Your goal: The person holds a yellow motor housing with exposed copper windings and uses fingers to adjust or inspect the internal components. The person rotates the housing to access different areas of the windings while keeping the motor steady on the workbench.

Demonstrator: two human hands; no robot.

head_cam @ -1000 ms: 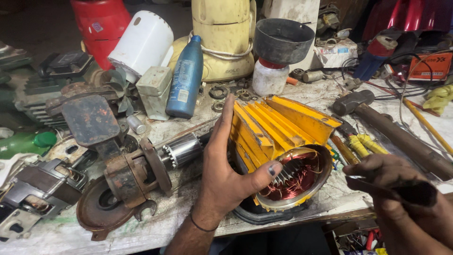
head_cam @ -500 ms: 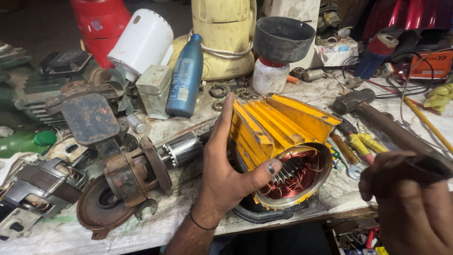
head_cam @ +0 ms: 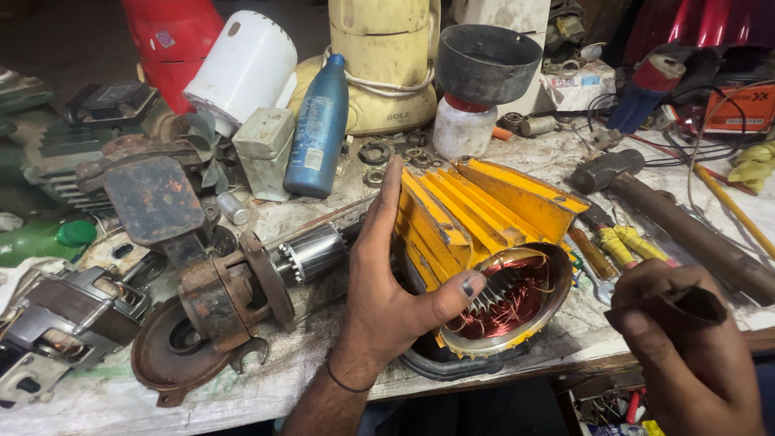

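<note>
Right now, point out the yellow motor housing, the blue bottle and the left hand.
Yellow motor housing [head_cam: 484, 206], head view: on its ribbed top side.
Blue bottle [head_cam: 319, 137], head view: on the middle of its body.
Left hand [head_cam: 395, 299], head view: on its back.

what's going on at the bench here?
A person is working on a yellow finned motor housing lying on its side on a cluttered workbench. The left hand grips it by the open end, thumb on the rim, where the copper windings show. The right hand holds a dark tool off to the side, clear of the housing. A rusty rotor assembly lies just left of it, a blue bottle behind.
</note>
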